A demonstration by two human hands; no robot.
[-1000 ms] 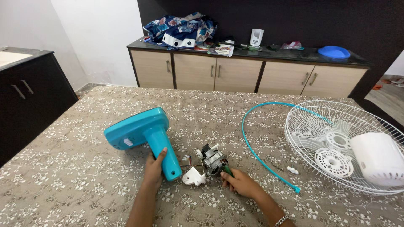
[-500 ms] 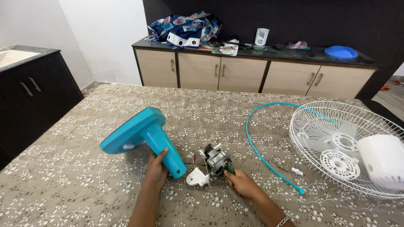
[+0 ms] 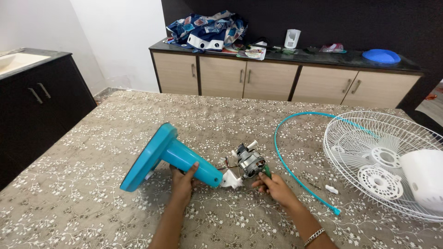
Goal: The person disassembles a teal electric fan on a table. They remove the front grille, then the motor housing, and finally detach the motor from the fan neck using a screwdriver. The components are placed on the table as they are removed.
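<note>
At the far left stands a dark cabinet (image 3: 44,108) with a pale top, against a white wall. On the table (image 3: 83,203), which has a brown cloth with small white flowers, lies a turquoise fan stand (image 3: 168,157), tilted with its flat base up to the left. The left hand (image 3: 183,180) is closed around the neck of this stand. Just right of the neck sits the grey fan motor (image 3: 249,161) with a white plastic piece under it. The right hand (image 3: 272,185) touches the motor and grips a small green-handled tool (image 3: 266,170). Further right a thin turquoise ring (image 3: 295,173) curves on the cloth, then the white wire fan guard (image 3: 369,152) with a white cover (image 3: 424,177) on it. Behind, a beige sideboard (image 3: 277,83) with a dark top carries a bundle of patterned cloth (image 3: 207,30), a flat printed package (image 3: 254,52), a white cup-shaped holder (image 3: 292,38) and a blue plate (image 3: 381,56).
</note>
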